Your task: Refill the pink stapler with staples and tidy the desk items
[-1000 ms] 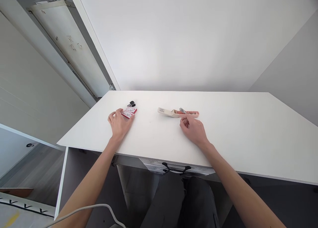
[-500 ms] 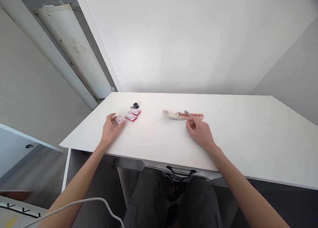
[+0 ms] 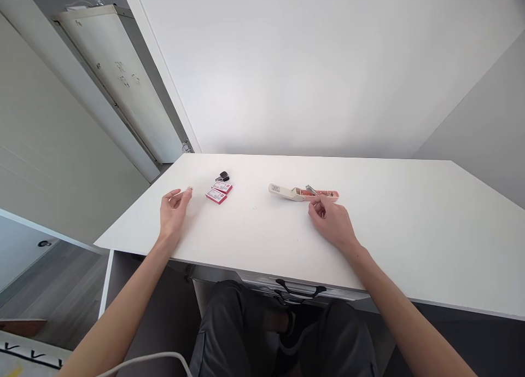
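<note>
My left hand (image 3: 174, 212) is raised over the left part of the white tabletop, thumb and fingers closed. It holds a small red-and-white box, now mostly hidden or edge-on at the fingertips. Two similar red-and-white boxes, the farther one (image 3: 222, 187) and the nearer one (image 3: 216, 196), lie right of it. My right hand (image 3: 333, 218) has its fingers curled at the front edge of an opened, long cream-and-pink hinged object (image 3: 285, 192). A small silver metal piece (image 3: 310, 190) sticks up from its pink part, near my fingertips. Whatever those fingers pinch is hidden.
A black clip-like item (image 3: 223, 176) lies behind the boxes. The white tabletop (image 3: 254, 240) meets a white wall at the back. Below its front edge are drawers with black handles (image 3: 301, 289). A pale cable (image 3: 151, 358) crosses by my left forearm.
My left hand has moved left and turned, so the label of the box in it no longer shows. My right hand stays at the cream-and-pink object.
</note>
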### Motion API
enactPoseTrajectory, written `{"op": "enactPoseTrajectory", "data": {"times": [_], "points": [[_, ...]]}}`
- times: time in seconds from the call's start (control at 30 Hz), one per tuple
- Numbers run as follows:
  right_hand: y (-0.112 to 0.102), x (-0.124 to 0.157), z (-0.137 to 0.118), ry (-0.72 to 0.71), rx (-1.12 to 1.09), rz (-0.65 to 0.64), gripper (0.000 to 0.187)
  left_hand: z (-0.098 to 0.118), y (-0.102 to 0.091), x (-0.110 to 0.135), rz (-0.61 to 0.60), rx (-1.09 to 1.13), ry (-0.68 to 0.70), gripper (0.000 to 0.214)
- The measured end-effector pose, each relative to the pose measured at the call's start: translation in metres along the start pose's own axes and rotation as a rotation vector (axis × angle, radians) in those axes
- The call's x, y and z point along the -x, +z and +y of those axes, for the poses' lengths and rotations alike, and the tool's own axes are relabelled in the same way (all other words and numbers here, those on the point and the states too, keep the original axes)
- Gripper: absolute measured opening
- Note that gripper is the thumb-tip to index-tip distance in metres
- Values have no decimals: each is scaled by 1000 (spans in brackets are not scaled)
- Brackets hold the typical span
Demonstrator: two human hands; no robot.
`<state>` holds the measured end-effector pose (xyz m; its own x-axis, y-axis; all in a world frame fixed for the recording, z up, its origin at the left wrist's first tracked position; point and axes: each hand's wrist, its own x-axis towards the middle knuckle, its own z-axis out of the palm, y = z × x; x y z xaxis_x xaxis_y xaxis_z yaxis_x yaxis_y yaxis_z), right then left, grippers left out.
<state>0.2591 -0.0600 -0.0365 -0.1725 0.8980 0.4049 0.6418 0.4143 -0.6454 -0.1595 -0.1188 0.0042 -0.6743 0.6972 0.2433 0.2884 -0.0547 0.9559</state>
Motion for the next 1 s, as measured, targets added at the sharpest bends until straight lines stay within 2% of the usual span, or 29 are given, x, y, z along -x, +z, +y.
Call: {"op": "enactPoseTrajectory", "data": {"times": [0.1,0.23,0.3,0.4,0.53,0.63,0.7,0.77,0.83,1.0], "points": [[0,0,-1,-8,2,4,15,2,1,-1,-3,53,-40,57],[0,-1,-1,0,-1,-5,15,4,2,2,41,-126,16,65],[0,-1,-2,3,-10,-17,14,4,2,4,-14,-115,36,68],[0,-1,-3,16,-24,-31,17,3,2,5,-81,-7,40,54],[0,-1,-3,22,-41,-24,20,5,2,7,-61,-16,15,54],[1,0,-3,15,-46,-31,21,10,2,9,-73,-48,42,72],[1,0,-3,20,-46,-39,20,12,2,10,-87,-66,40,66],[1,0,-3,24,-47,-43,18,13,1,11,-88,-106,-1,55],[1,0,-4,29,-51,-43,17,13,1,11,-66,-170,-34,56],[1,0,-4,40,-67,-46,17,10,2,12,-14,-450,1,74]]}}
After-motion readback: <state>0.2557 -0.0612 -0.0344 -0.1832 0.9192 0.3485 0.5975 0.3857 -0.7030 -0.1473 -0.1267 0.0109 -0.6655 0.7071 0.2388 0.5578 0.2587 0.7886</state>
